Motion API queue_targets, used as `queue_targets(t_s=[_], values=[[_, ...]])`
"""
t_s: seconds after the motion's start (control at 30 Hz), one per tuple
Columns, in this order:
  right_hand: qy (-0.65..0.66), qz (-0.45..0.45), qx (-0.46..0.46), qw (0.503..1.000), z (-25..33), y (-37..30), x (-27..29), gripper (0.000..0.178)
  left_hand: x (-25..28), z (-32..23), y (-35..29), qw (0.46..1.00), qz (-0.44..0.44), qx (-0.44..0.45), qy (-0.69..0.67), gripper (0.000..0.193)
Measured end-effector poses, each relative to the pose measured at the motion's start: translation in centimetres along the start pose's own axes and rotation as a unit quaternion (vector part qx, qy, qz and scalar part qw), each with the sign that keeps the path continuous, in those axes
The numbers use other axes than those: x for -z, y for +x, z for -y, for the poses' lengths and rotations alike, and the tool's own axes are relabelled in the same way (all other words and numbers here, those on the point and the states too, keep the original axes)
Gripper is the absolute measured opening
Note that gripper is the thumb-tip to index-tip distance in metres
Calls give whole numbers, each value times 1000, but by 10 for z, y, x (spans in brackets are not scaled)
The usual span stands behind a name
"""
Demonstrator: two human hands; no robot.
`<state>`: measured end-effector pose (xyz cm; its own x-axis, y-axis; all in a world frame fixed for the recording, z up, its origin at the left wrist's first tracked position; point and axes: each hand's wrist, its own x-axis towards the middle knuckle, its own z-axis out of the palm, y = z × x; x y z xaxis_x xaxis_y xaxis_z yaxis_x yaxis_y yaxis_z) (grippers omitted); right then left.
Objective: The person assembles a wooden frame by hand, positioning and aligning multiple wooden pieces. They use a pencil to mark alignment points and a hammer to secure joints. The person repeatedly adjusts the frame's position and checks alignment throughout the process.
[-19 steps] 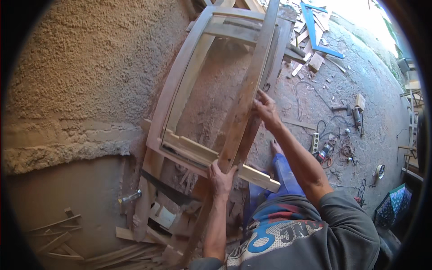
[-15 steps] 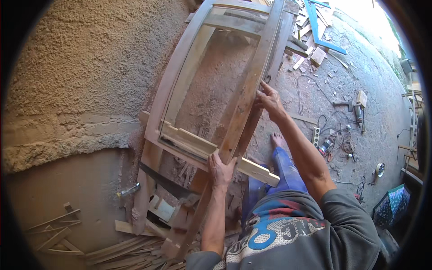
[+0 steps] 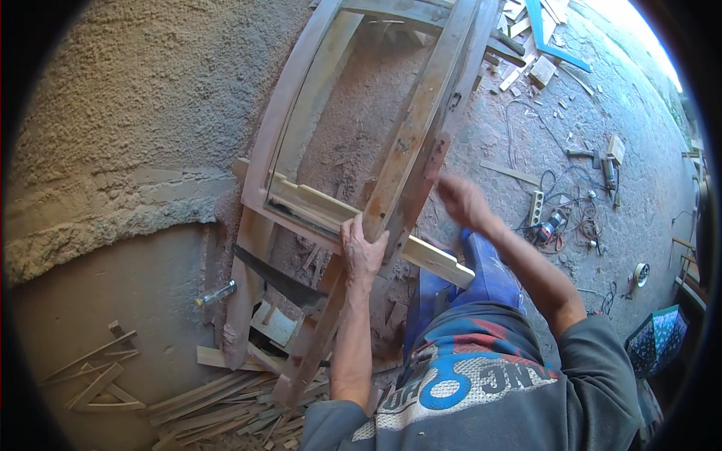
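Observation:
A tall, weathered wooden frame (image 3: 421,113) with a curved left side leans against the rough plastered wall (image 3: 135,98). My left hand (image 3: 362,252) grips its right upright, just where a pale cross rail (image 3: 432,259) sticks out to the right. My right hand (image 3: 461,199) is blurred; it hangs just right of the same upright, off the wood, and holds nothing. My knee in blue trousers (image 3: 485,274) is below it.
A dark saw blade (image 3: 280,279) leans behind the frame's foot. Wood offcuts (image 3: 210,398) pile up along the wall base. On the dusty floor to the right lie a power strip (image 3: 535,207), tangled cables, power tools (image 3: 609,169) and a blue board (image 3: 553,45).
My right hand has come off the frame's right upright and dropped lower. The left hand has kept its grip, and the frame now sits closer and larger in view.

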<state>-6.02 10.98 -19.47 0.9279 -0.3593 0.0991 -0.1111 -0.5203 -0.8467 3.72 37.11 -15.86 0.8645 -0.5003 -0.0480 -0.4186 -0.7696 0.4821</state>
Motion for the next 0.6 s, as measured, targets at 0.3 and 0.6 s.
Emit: queue_targets(t_s=[0.3,0.6], values=[[82,97,-34,991,46,-85,-45,40,21,-5,7,999,17,5,29,71],[103,65,-54,991,34,-95,-46,37,-6,-13,-12,997,19,-1,73,74]])
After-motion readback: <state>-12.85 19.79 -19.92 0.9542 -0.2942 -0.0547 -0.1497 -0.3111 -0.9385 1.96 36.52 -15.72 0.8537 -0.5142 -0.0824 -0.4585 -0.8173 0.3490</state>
